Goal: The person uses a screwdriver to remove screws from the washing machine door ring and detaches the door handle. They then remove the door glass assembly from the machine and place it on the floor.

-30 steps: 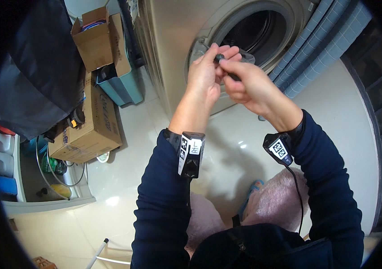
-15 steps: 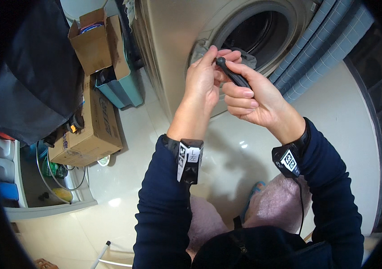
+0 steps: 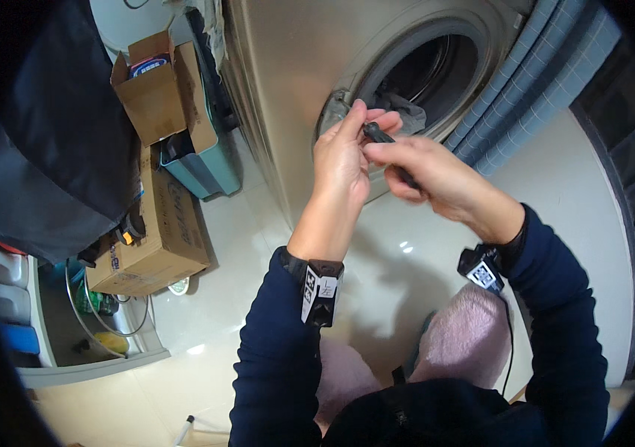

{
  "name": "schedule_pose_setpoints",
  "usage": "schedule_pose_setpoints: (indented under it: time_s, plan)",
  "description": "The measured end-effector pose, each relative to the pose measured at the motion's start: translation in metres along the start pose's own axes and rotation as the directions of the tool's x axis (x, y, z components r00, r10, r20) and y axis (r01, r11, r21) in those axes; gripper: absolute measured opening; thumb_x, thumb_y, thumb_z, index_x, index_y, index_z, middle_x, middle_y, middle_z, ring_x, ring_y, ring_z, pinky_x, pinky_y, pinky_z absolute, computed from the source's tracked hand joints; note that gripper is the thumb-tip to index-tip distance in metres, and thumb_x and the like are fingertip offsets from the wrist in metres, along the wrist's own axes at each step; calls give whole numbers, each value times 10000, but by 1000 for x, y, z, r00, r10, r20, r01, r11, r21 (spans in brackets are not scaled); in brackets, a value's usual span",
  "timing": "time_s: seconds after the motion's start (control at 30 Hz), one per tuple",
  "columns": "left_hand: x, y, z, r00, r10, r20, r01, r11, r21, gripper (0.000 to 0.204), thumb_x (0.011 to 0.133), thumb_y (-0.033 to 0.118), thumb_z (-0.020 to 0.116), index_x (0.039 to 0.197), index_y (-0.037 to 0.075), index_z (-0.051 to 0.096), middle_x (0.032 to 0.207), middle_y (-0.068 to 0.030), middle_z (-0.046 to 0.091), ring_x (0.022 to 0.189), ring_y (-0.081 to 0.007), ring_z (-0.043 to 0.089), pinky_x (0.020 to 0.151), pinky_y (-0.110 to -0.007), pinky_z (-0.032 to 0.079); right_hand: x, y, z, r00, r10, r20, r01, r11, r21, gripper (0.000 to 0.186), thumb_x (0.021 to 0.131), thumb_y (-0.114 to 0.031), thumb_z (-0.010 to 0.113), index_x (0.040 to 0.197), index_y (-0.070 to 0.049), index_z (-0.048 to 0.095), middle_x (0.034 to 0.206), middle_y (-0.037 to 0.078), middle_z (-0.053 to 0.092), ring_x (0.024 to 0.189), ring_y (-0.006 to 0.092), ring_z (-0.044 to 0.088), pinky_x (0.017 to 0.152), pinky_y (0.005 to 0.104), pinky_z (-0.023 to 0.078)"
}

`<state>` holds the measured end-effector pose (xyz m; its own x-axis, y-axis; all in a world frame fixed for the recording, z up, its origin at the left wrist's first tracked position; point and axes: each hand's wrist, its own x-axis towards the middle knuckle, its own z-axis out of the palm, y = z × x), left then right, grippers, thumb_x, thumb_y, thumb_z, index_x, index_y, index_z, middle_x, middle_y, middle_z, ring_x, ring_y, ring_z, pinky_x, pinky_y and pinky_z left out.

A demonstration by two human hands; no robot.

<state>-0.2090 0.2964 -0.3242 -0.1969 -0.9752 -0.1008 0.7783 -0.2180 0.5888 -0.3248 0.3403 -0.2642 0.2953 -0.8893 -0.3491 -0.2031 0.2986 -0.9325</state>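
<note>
My right hand [image 3: 437,175] is closed around a slim black handle-like thing [image 3: 379,134] with a rounded end. That rounded end points up and left, and the lower part shows beneath my right fingers. My left hand [image 3: 340,160] is turned palm inward beside the rounded end, thumb raised and fingers loosely curved behind it. Whether the left fingers touch the black thing is hard to make out. Both hands are in front of the washing machine [image 3: 280,89], near its open round drum mouth, where a grey cloth [image 3: 407,113] hangs at the rim.
A blue checked curtain [image 3: 534,89] hangs right of the machine. On the left are an open cardboard box [image 3: 150,100] in a teal bin [image 3: 220,175], a larger carton [image 3: 138,264] and a low shelf [image 3: 94,372] with bottles. A dark cover [image 3: 57,149] hangs above them.
My right hand has turned, its back now facing up more, and its fingers have shifted along the black thing. The left hand keeps its pose. The whole view has shifted slightly.
</note>
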Motion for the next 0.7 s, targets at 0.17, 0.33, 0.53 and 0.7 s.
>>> schedule_pose_setpoints:
  time_s: [0.17, 0.33, 0.53, 0.7]
  plan:
    - [-3, 1, -4, 997, -41, 71, 46, 997, -66, 392, 944, 296, 571, 1071, -75, 550, 1017, -205, 641, 988, -290, 626, 858, -367, 525, 3, 20, 8, 918, -52, 393, -319, 495, 809, 359, 1007, -311, 376, 746, -92, 489, 452, -43, 358, 361, 65, 305, 372, 208, 260]
    - [-11, 11, 0, 996, -71, 53, 64, 991, 117, 481, 938, 352, 575, 1130, -87, 523, 1067, -211, 622, 952, -271, 634, 841, -375, 528, 2, 13, 0, 972, 11, 235, -149, 804, 576, 322, 990, -280, 449, 731, -91, 479, 463, -48, 359, 349, 63, 263, 356, 213, 200]
    - [-16, 7, 4, 986, -125, -113, 144, 974, 175, 403, 921, 328, 612, 1062, -49, 590, 1016, -159, 668, 901, -212, 653, 775, -321, 526, 7, 20, 8, 906, -397, -149, 189, 691, -698, 221, 928, -198, 511, 1033, -4, 527, 540, 90, 562, 428, 193, 539, 400, 309, 396]
    - [-14, -8, 10, 975, -51, -215, 84, 986, 144, 317, 945, 271, 575, 982, -41, 613, 998, -170, 671, 916, -227, 654, 815, -322, 511, 3, 21, 9, 817, -566, -114, -38, 145, -989, 344, 875, -189, 546, 1144, 22, 508, 566, 158, 611, 513, 324, 635, 487, 442, 492]
